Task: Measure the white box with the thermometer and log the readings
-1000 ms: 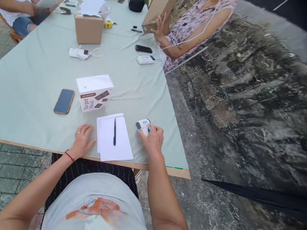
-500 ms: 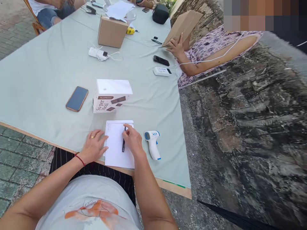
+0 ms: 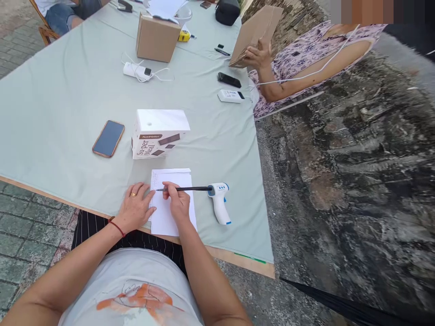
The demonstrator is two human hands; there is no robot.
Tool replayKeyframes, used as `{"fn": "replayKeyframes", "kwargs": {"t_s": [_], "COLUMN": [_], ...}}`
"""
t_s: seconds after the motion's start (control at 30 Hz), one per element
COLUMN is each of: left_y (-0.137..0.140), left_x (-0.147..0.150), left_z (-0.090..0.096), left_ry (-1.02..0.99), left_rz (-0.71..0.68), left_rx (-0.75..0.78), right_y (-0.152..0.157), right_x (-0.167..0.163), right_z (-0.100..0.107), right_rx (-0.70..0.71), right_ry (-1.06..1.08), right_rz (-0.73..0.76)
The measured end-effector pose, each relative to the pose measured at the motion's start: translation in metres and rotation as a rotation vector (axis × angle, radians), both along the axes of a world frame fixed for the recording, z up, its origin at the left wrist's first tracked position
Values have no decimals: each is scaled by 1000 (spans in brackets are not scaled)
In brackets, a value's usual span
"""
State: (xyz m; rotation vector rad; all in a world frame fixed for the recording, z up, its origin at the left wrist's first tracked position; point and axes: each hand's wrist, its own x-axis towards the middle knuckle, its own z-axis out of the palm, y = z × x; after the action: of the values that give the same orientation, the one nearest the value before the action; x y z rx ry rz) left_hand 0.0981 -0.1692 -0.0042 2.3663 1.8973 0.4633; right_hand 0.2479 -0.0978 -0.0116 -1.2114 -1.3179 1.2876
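Observation:
Between the fingers of my right hand (image 3: 178,201) is a black pen (image 3: 193,188), held nearly level above the white paper (image 3: 165,222). Its tip points left toward my left hand, and its other end reaches over to the thermometer. My left hand (image 3: 136,206), with a ring and a red wrist cord, lies with spread fingers at the paper's left edge. To the right of the paper lies a white and blue infrared thermometer (image 3: 220,203). Just beyond the paper stands a white Super Meal box (image 3: 159,136).
A phone (image 3: 108,139) lies left of the box. Farther off are a white corded device (image 3: 136,71), a cardboard box (image 3: 158,38), a black device (image 3: 229,80) and a white device (image 3: 231,96). At the right, another person's hand (image 3: 260,54) holds a cardboard piece (image 3: 256,31).
The pen has swung from pointing along the paper to lying crosswise, and my right hand has shifted left. My left hand stays at the paper's edge. The other person's hand has moved slightly.

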Motion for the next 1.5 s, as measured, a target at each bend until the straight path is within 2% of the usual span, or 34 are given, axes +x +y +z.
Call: {"fn": "replayKeyframes", "kwargs": {"t_s": [0.17, 0.3, 0.43, 0.67, 0.97, 1.5], "left_y": [0, 1, 0, 0, 1, 0], "left_x": [0, 1, 2, 2, 2, 1], "left_z": [1, 2, 2, 1, 4, 3], "left_ry": [14, 12, 12, 22, 16, 3], "left_rz": [3, 7, 1, 7, 1, 2], "left_rx": [-7, -15, -23, -25, -41, -47], "right_y": [7, 7, 2, 2, 2, 2], "right_x": [-6, -10, -13, -13, -12, -13], "right_z": [-8, -16, -21, -20, -22, -17], "right_rx": [-54, 11, 70, 121, 120, 103], "right_ry": [-9, -81, -146, -194, -238, -247], "right_rz": [-62, -107, -82, -28, 20, 18]}}
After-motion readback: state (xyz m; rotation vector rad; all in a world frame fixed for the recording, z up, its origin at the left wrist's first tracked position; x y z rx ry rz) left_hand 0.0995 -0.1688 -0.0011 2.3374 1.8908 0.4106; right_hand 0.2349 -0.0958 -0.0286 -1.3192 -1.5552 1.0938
